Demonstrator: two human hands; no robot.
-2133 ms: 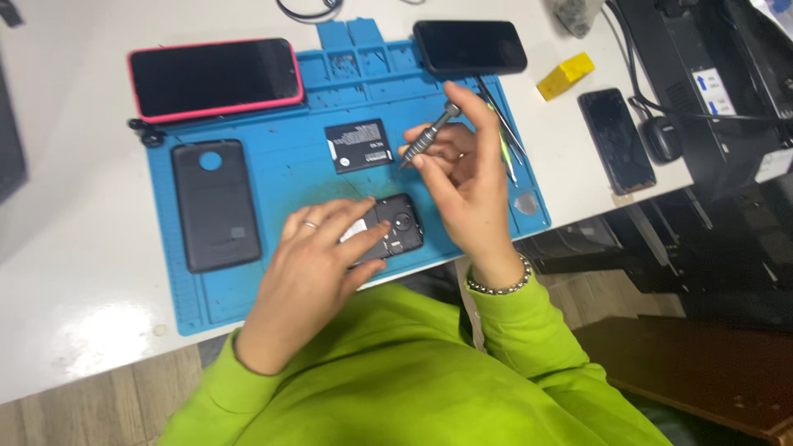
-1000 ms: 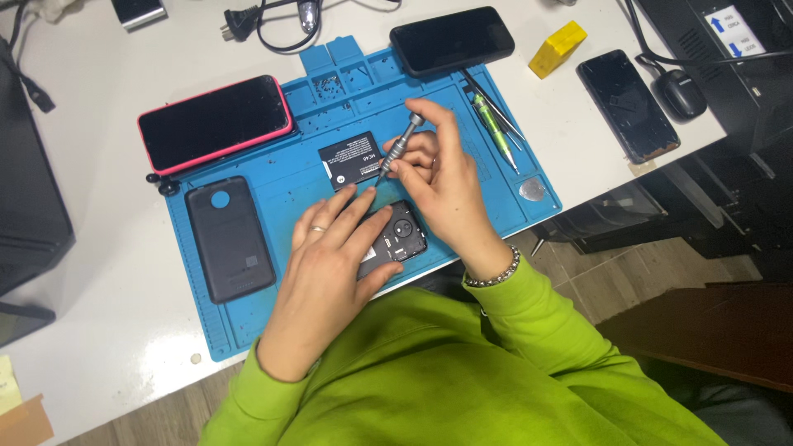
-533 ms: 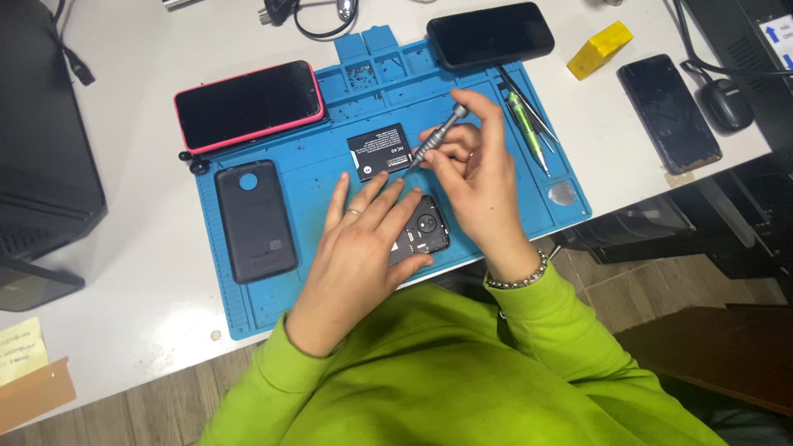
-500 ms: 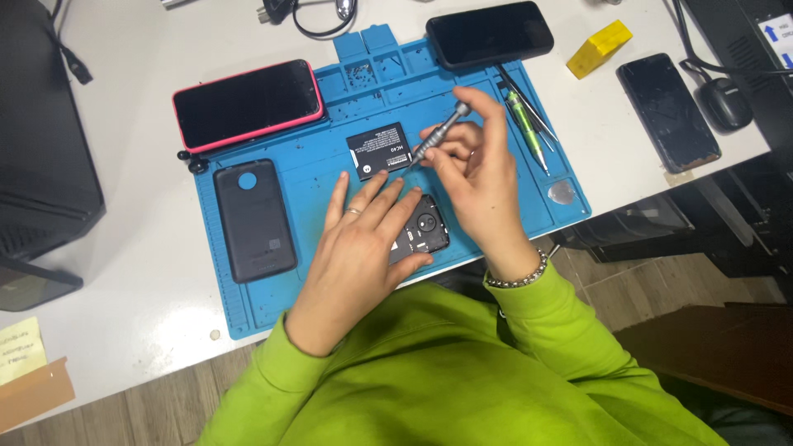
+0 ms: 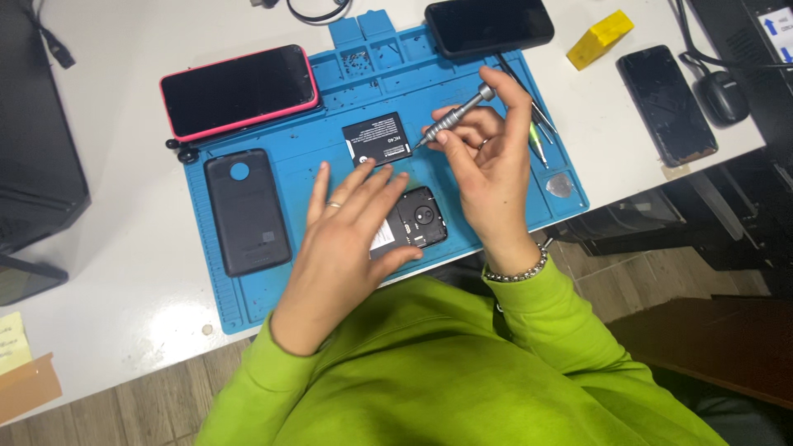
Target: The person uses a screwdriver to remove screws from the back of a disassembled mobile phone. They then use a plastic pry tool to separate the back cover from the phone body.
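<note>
An opened black phone [image 5: 415,220] lies back-up on the blue work mat [image 5: 322,157], near its front edge. My left hand [image 5: 343,244] rests flat on the phone's left part with fingers spread, a ring on one finger. A little above and to the right, my right hand [image 5: 487,165] grips a slim metal screwdriver [image 5: 456,114], its tip pointing left and lifted clear of the phone. A black flat battery [image 5: 377,139] lies on the mat just past the tip. A dark back cover [image 5: 246,211] sits to the left.
A red-cased phone [image 5: 239,89] lies at the mat's back left, a black phone [image 5: 489,25] at its back right. Tweezers [image 5: 537,132] and a pick [image 5: 561,186] lie on the mat's right side. A yellow block [image 5: 600,38], another phone [image 5: 667,103] and a mouse [image 5: 723,95] sit right.
My right hand has lifted the screwdriver slightly away from the opened phone. My left hand stays on the phone. The view has shifted and drawn closer.
</note>
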